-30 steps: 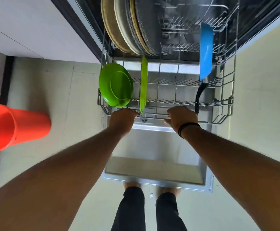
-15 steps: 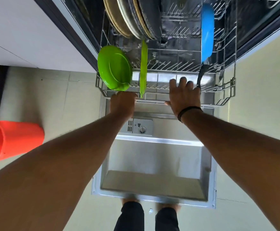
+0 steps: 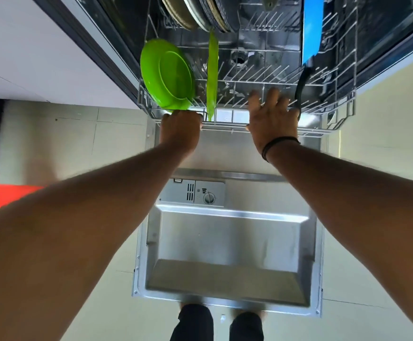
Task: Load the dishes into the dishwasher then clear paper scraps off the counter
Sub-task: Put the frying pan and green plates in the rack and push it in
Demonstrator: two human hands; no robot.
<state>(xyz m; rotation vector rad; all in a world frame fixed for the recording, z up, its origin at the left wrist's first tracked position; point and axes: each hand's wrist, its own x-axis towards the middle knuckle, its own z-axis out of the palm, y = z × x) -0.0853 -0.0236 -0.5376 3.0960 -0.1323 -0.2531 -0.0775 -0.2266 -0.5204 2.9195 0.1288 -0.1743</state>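
I curl my left hand (image 3: 179,129) round the lower rack (image 3: 333,130) rim and press my right hand (image 3: 273,119), fingers (image 3: 273,96) spread, to slide its upright green plates (image 3: 167,75) in.

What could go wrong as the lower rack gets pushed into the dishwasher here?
The green plate leans at the rack's front left corner and might tip or slide. The right hand lies flat over the front rail, fingers among the tines, so they could get pinched. The left hand grips the rail.

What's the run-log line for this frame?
phase: rack at dishwasher mouth | left hand: grips lower rack front rail | right hand: flat on rail | load: green plates, blue pan
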